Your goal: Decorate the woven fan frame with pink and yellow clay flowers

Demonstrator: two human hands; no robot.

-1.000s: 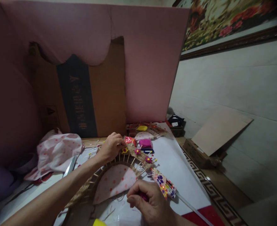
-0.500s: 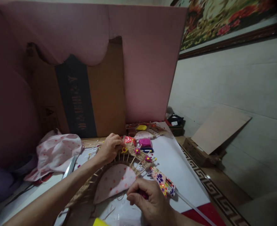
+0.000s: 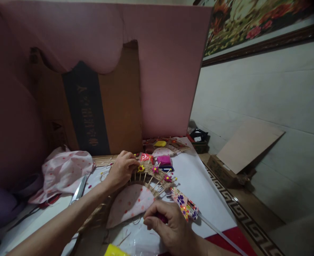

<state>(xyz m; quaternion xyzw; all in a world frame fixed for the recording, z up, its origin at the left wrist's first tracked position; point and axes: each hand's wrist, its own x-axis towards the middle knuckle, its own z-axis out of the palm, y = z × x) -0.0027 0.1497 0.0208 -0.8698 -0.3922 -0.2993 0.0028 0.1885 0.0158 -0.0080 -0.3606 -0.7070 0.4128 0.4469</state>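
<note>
A fan-shaped piece [image 3: 147, 166] of woven twine on thin sticks lies in front of me, with pink dotted cloth [image 3: 129, 204] inside its arch. Small clay flowers sit on the twine: a yellow one [image 3: 141, 168] and two magenta ones, one in the middle [image 3: 155, 169] and one to the right [image 3: 168, 178]. My left hand [image 3: 122, 169] is closed at the top of the arch, beside the yellow flower; its fingertips are partly hidden. Nearer to me, my right hand [image 3: 170, 225] curls closed round a lump of magenta clay [image 3: 162, 217], mostly covered by the fingers.
Behind the arch lie red [image 3: 146, 157] and magenta [image 3: 163, 160] clay packets and another woven piece [image 3: 170, 145]. A flower-patterned glue gun [image 3: 184, 204] rests at right. Scissors [image 3: 79, 188] and dotted cloth [image 3: 66, 170] are at left. Cardboard [image 3: 122, 106] stands behind; yellow clay [image 3: 114, 250] is nearest.
My left hand has shifted slightly left along the arch, showing more of the yellow flower. The right hand stays nearly in place with the magenta clay.
</note>
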